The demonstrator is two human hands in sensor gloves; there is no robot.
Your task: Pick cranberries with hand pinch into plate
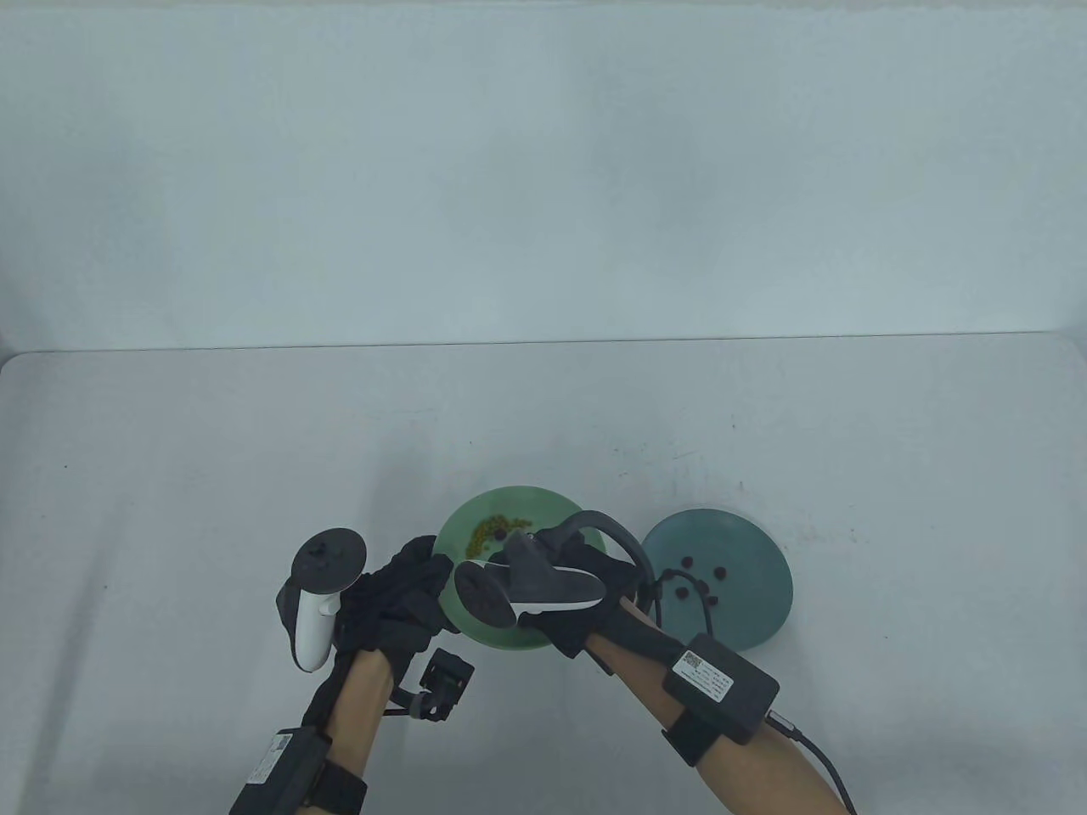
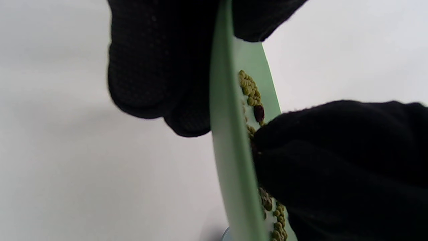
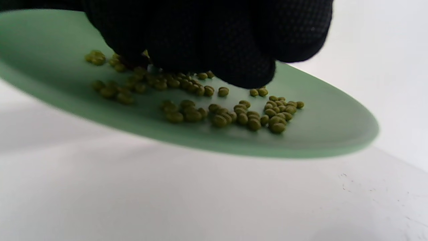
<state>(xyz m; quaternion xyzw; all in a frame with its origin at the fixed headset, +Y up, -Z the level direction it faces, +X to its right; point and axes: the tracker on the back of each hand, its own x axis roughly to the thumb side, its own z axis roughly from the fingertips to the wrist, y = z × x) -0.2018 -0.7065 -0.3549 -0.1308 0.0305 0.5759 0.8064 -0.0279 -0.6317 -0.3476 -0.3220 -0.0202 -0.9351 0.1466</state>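
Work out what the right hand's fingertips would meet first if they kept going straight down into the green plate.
Probably the small green beans on the green plate. The right hand already hangs right above them; whether it touches them can't be told. One cranberry lies just beyond the fingertips.

A pale grey-white surface (image 1: 255, 441) carries two round dishes near its front edge. A light green plate (image 1: 475, 518) sits just left of centre, and a darker teal plate (image 1: 747, 560) sits just beside it on the right, not touching.
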